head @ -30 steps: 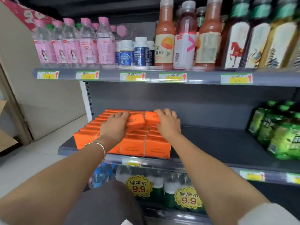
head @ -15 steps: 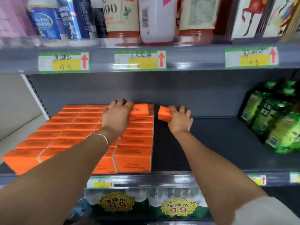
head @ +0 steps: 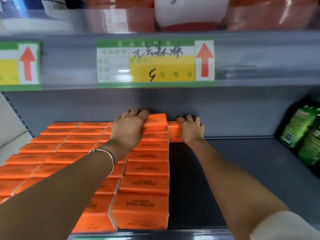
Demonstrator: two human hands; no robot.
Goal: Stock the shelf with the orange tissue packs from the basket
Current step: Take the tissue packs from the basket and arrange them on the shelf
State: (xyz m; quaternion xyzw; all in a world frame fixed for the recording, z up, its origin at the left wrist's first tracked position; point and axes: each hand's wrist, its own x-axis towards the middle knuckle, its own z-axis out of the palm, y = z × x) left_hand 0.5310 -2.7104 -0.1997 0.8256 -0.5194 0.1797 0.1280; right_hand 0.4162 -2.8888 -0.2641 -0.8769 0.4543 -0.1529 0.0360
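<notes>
Rows of orange tissue packs (head: 147, 184) fill the left half of the grey shelf (head: 242, 163). My left hand (head: 129, 129) grips one orange pack (head: 156, 123) that sits tilted on top of the rightmost row at the back. My right hand (head: 191, 129) holds another orange pack (head: 174, 134) down on the shelf floor at the back wall, just right of the rows. The basket is out of view.
Green packets (head: 301, 134) stand at the right end of the shelf. The upper shelf's edge with price labels (head: 154, 61) hangs close overhead, with bottles on it. Bare dark shelf floor lies between the orange rows and the green packets.
Both hands have pushed their packs deeper, to the back wall. The camera has moved in closer under the upper shelf.
</notes>
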